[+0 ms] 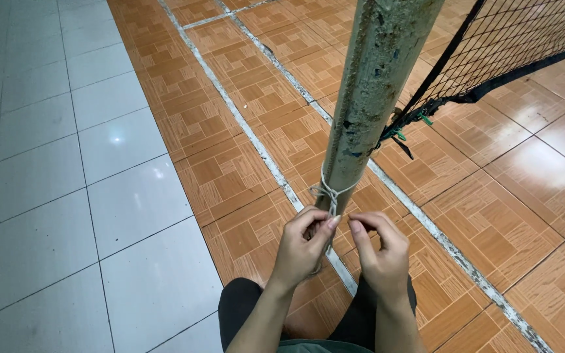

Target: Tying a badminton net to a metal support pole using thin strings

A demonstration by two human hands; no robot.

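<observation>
Both hands pinch the white cord: left hand nearer its knot on the pole, right hand alongside; cord runs straight ahead from me.

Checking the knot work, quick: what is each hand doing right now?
Left hand: pinched shut on the white cord tied round the post.
Right hand: fingers curled closed; grip on cord cannot be told.
</observation>
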